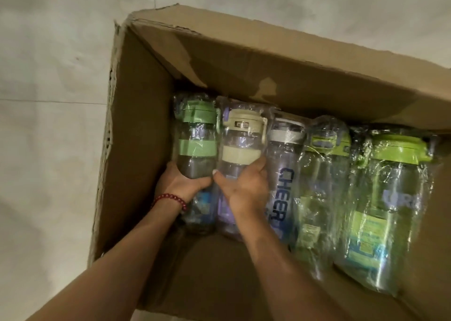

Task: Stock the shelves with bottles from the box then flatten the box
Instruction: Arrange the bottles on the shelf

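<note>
Seen from above, an open cardboard box (151, 96) on a pale floor (48, 76) holds five plastic-wrapped bottles lying in a row. The left hand (181, 182) grips the green-lidded bottle (196, 137) and the right hand (246, 186) curls around the cream-lidded bottle (241, 137) beside it. Because the wrap looks slippery, each bottle is probably best held firmly at mid-body and lifted straight up, clear of the box wall and neighbouring bottles.

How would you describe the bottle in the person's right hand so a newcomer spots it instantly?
Look inside the open cardboard box at the row of wrapped bottles. Second from the left lies the cream-lidded bottle, held by the right hand. Only it has a cream lid and band; its neighbours are green and white.
</note>
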{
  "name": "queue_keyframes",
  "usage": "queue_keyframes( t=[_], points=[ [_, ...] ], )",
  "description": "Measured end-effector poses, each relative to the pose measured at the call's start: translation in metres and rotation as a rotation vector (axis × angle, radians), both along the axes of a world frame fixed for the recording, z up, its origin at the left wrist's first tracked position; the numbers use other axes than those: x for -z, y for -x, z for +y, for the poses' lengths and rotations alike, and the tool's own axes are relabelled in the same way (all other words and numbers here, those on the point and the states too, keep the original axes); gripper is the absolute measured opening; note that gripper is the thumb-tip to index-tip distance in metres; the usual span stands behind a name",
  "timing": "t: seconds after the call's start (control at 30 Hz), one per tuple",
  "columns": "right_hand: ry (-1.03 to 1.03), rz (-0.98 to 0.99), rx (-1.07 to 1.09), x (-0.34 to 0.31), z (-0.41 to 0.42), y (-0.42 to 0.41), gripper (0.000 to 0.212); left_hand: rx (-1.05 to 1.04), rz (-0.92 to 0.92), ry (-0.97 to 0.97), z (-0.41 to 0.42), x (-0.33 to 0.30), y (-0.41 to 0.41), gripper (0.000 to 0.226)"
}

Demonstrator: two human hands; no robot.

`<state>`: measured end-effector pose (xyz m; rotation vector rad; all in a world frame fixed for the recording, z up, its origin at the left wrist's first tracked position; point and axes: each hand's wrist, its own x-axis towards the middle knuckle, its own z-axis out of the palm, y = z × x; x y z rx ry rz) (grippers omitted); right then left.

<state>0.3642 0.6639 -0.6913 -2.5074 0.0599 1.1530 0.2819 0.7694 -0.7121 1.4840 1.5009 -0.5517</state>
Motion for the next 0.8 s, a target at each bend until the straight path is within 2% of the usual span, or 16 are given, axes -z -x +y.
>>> queue_keyframes(
  t=[0.07,0.1,0.17,0.23,0.4,0.47,0.57,0.7,0.8],
  points=[
    [-0.089,-0.018,0.05,0.003,-0.006,-0.005,0.106,-0.009,-0.049,0.051,0.0,0.0,-0.001,0.07],
    [-0.122,-0.021,0.045,0.003,-0.009,-0.008,0.107,-0.032,-0.075,0.062,0.0,-0.002,0.0,0.07],
    [-0.166,0.008,0.045,0.003,-0.013,-0.014,0.114,-0.112,-0.125,0.081,-0.002,-0.01,0.002,0.07],
    [-0.199,0.096,0.113,-0.003,-0.015,-0.017,0.121,-0.2,-0.179,0.123,-0.004,-0.024,0.006,0.059],
    [-0.363,0.255,0.311,-0.043,-0.029,-0.018,0.129,-0.281,-0.259,0.21,-0.01,-0.075,0.007,0.064],
    [-0.388,0.268,0.323,-0.068,-0.038,-0.019,0.129,-0.279,-0.275,0.24,-0.015,-0.102,0.003,0.073],
    [-0.464,0.282,0.375,-0.113,-0.054,-0.021,0.112,-0.279,-0.292,0.295,-0.022,-0.15,0.002,0.098],
    [-0.526,0.277,0.442,-0.188,-0.075,-0.02,0.101,-0.206,-0.388,0.305,-0.03,-0.223,0.002,0.089],
    [-0.538,0.231,0.471,-0.255,-0.082,-0.027,0.112,-0.125,-0.425,0.251,-0.029,-0.288,-0.006,0.087]
  ],
)
